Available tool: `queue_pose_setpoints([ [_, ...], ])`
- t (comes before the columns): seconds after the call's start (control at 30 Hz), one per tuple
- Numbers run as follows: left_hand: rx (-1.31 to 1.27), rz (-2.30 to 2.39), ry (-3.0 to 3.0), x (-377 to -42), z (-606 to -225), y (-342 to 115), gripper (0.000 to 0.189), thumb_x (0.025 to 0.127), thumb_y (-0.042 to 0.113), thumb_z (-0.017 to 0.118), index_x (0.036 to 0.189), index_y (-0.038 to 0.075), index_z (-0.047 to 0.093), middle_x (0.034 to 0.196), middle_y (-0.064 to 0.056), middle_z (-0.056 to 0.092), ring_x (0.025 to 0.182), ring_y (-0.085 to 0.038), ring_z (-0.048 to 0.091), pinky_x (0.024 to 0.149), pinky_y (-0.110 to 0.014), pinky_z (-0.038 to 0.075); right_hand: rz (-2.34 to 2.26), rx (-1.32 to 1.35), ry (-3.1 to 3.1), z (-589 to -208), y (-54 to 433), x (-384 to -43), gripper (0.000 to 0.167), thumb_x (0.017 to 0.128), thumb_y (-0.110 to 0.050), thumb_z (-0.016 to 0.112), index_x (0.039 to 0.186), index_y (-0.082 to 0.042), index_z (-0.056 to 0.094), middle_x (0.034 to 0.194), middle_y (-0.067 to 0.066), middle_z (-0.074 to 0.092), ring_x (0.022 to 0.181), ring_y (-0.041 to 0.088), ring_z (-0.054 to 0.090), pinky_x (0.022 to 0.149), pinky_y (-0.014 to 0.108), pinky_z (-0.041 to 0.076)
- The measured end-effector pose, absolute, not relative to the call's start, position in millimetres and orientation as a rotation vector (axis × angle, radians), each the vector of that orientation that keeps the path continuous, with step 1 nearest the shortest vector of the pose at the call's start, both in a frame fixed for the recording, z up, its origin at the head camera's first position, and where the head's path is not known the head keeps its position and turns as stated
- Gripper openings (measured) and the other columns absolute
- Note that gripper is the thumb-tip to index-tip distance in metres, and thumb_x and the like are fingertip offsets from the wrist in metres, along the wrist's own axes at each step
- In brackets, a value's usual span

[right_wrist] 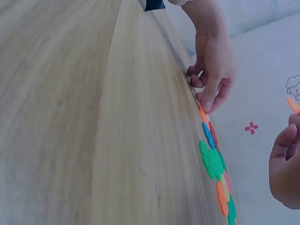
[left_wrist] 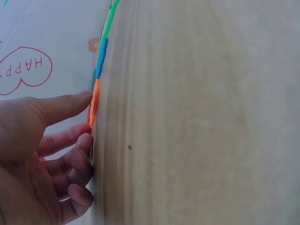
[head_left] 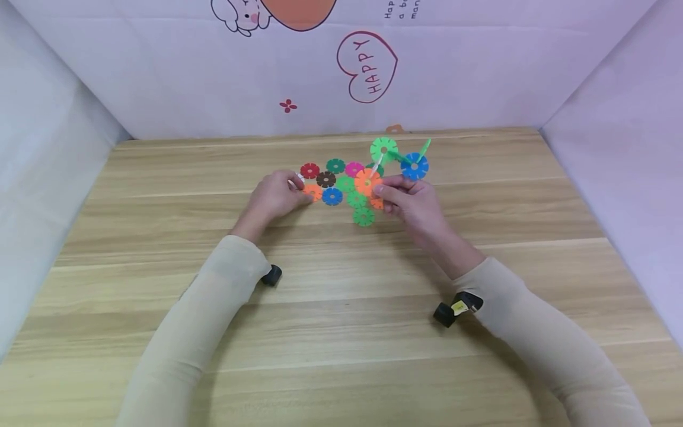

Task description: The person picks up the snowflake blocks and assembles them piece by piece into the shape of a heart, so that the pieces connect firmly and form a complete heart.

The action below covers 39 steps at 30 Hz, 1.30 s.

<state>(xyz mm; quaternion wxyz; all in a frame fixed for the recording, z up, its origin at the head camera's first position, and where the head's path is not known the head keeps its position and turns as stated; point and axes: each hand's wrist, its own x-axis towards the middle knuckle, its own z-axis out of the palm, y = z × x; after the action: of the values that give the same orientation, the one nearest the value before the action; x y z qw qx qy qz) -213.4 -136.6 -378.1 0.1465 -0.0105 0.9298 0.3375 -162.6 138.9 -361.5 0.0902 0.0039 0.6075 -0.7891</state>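
In the head view, my right hand [head_left: 413, 201] pinches an orange notched plastic disc [head_left: 367, 181] between thumb and fingers, raised over the table. Joined to that disc are a white disc seen edge-on [head_left: 376, 165], a light green disc [head_left: 383, 150], a dark green one and a blue disc [head_left: 414, 166] with a green disc standing in it. My left hand [head_left: 274, 194] rests at the left end of the loose discs, its thumb touching another orange disc [head_left: 313, 192]. Thumb and index stand apart at that disc's edge in the left wrist view [left_wrist: 51, 140]. A white disc [head_left: 300, 178] is partly hidden under the fingers.
Several loose discs lie flat beside the hands, among them a red disc [head_left: 309, 171], a brown disc [head_left: 326, 179], a blue disc [head_left: 332, 196] and a green disc [head_left: 364, 216]. Behind the wooden table [head_left: 341, 332] hangs a printed white cloth [head_left: 453, 71].
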Motion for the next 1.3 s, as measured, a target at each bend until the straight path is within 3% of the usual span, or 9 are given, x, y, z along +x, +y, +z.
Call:
queue_pose_setpoints([
  [0.17,-0.022,0.928,2.699,-217,-379,-135,0.035,0.094,0.035,0.077,0.118,0.012,0.065,0.106,-0.010,0.062,0.096,-0.028,0.056,0.083,-0.041,0.047,-2.376,0.055,1.822,-360,137,-162,0.014,0.101,-0.005,0.069,0.092,-0.013,0.077,0.083,-0.002,0.072,0.062,0.010,0.054,0.060,0.017,0.051],
  [0.33,-0.003,0.923,2.706,-219,-379,-133,0.029,0.094,0.028,0.078,0.114,0.009,0.067,0.112,-0.010,0.065,0.102,-0.029,0.057,0.092,-0.045,0.048,-2.408,0.100,1.818,-359,134,-163,0.011,0.100,-0.006,0.071,0.093,-0.012,0.077,0.083,-0.002,0.073,0.061,0.009,0.054,0.059,0.017,0.050],
  [0.6,0.057,0.908,2.689,-219,-378,-128,0.042,0.095,0.030,0.077,0.130,0.010,0.064,0.122,-0.010,0.063,0.111,-0.030,0.057,0.099,-0.048,0.049,-2.417,0.104,1.888,-360,133,-166,0.014,0.101,-0.007,0.069,0.093,-0.014,0.078,0.083,-0.003,0.075,0.060,0.009,0.053,0.057,0.016,0.048],
  [1.03,0.029,1.152,2.604,-211,-374,-130,0.031,0.095,0.013,0.078,0.120,0.007,0.062,0.110,-0.012,0.063,0.099,-0.028,0.059,0.084,-0.037,0.050,-2.435,0.115,1.898,-357,125,-169,0.012,0.102,-0.010,0.068,0.097,-0.015,0.077,0.085,-0.004,0.074,0.062,0.010,0.049,0.057,0.016,0.045],
  [1.17,0.044,1.399,2.518,-200,-368,-128,0.024,0.096,0.017,0.078,0.117,0.007,0.071,0.107,-0.010,0.068,0.095,-0.028,0.062,0.074,-0.032,0.052,-2.428,0.107,1.902,-355,124,-169,0.010,0.103,-0.010,0.068,0.098,-0.013,0.076,0.086,-0.004,0.072,0.064,0.010,0.049,0.057,0.017,0.043],
  [1.3,0.131,1.614,2.498,-180,-360,-115,0.020,0.094,0.021,0.081,0.108,0.007,0.076,0.099,-0.008,0.071,0.079,-0.025,0.060,0.060,-0.027,0.049,-2.437,0.088,1.900,-354,120,-170,0.010,0.103,-0.010,0.067,0.098,-0.013,0.075,0.086,-0.004,0.071,0.063,0.010,0.048,0.057,0.017,0.041],
])
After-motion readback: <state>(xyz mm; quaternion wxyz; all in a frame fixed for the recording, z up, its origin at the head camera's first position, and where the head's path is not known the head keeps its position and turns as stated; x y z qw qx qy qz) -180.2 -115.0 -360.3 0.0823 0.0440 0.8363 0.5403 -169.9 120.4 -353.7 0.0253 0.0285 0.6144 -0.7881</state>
